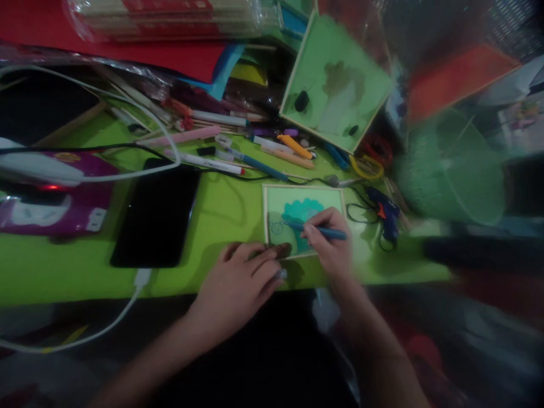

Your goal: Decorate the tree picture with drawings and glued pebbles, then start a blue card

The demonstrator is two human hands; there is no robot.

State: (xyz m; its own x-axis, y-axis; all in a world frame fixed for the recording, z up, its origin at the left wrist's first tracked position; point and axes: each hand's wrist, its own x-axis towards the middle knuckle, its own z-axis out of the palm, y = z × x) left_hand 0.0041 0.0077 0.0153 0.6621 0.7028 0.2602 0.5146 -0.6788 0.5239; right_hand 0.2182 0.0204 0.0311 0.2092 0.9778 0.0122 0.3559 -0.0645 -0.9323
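Observation:
A small pale-green board (276, 204) with a thin wooden frame lies on the green tabletop. It bears a teal tree-like shape (297, 209) and a small round face drawn in line (277, 228) to its left. My right hand (329, 241) is closed around a blue pen (331, 232), its tip pointing left over the teal shape. My left hand (244, 272) rests at the board's lower left corner, fingers partly stretched onto it. A small greyish piece (281, 273), too blurred to name, pokes out between its thumb and fingers.
A black phone (157, 215) with a white cable lies left, beside a purple power strip (55, 198). Several pens and markers (263, 161) lie behind the board. A larger framed green board (340, 85) leans there. Right are a blue glue gun (385, 215) and green basket (450, 170).

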